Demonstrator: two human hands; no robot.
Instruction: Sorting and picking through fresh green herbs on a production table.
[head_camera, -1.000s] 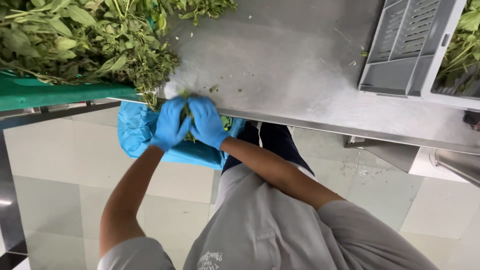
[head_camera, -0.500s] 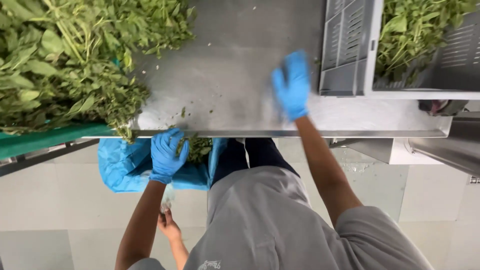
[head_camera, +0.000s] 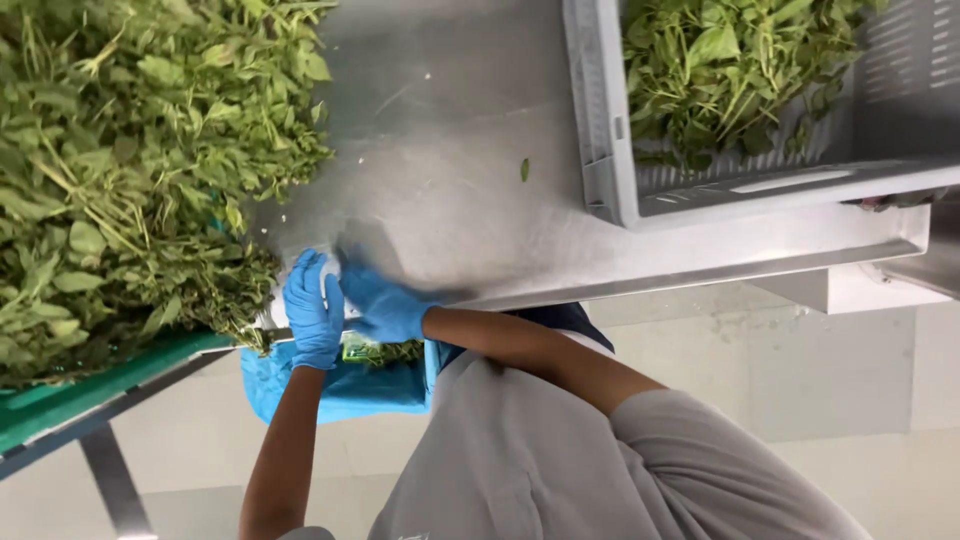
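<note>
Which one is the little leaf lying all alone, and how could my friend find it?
Start at the big steel table. On one side sits a huge pile of leafy stems, on the other a grey slotted crate full of picked leaves. The single leaf lies on the bare metal between them, close to the crate's wall. It is the only leaf touching no others.

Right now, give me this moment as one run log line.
left hand: at table edge by leaf pile | right hand: beside it | blue bag: below edge | grey crate: holds greens
</note>
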